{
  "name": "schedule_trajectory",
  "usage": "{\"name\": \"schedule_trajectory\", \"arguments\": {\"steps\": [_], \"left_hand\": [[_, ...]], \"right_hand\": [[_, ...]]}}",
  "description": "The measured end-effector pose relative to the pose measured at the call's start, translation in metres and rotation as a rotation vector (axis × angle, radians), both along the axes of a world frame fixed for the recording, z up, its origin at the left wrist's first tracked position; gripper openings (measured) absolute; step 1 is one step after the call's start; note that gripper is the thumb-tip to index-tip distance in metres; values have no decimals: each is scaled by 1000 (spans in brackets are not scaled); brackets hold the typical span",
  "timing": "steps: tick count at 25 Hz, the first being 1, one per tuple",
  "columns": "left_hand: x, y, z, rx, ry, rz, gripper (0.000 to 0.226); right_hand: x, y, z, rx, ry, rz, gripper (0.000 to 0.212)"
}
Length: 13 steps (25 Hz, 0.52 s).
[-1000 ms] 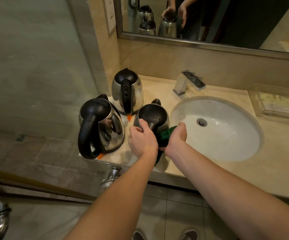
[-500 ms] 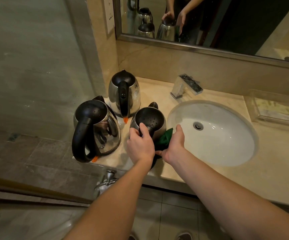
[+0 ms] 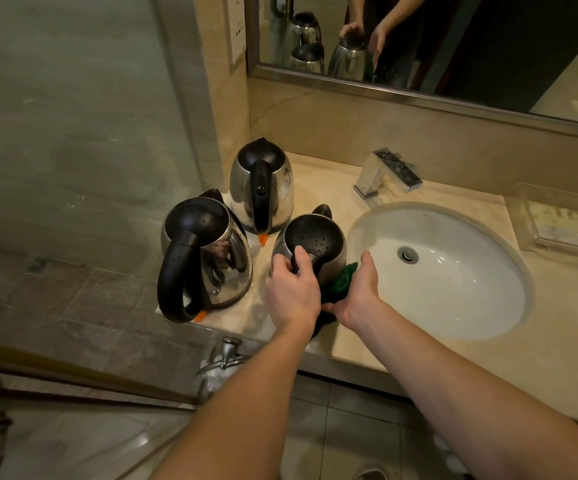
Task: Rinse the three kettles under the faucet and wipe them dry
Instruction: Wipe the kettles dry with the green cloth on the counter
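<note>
Far left: a glass partition (image 3: 73,133) is noted, with floor tiles seen through it. On the countertop (image 3: 540,341), at its left end, three steel kettles with black lids and handles are grouped close together, all upright.

The left kettle (image 3: 208,258) is stood nearest the counter's front edge. Its looped handle is turned toward the camera, and droplets are seen on the lid. The back kettle (image 3: 263,188) is set behind it, near the wall corner (an orange tab shows at the foot of its handle). The near kettle (image 3: 315,237) is placed just beside the basin, its lid beaded with water.

The near kettle's handle is gripped by the left hand (image 3: 292,296), with the fingers curled round it from above. A green cloth (image 3: 341,284) is pressed against this kettle's right flank by the right hand (image 3: 358,292). The cloth is pinched between thumb and fingers, and much of it is hidden under the palm.

Further right, a chrome faucet (image 3: 386,171) is mounted behind the white basin (image 3: 454,299), and a drain (image 3: 407,253) is seen in the bowl. A clear tray (image 3: 557,220) is set at the counter's far right. Above, the kettles and both hands are reflected in the mirror (image 3: 505,57).
</note>
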State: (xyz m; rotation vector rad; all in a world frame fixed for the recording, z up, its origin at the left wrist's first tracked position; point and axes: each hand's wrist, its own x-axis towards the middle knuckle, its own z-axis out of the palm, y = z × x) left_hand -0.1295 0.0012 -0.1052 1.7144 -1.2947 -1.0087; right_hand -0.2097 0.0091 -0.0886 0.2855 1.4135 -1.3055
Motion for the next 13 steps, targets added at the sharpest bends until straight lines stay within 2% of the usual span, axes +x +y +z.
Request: {"name": "schedule_trajectory", "arguments": {"steps": [2,7,13], "left_hand": [[0,-2,0,-4,-3,-12,44],[3,-7,-4,-16,-23,-42,47],[3,-5,1,-1,-19,-28,46]], "right_hand": [[-1,4,-9,-15,-40,2,78],[-3,7,2,-56,-50,-43,78],[-6,-1,34,-58,140,51,70]]}}
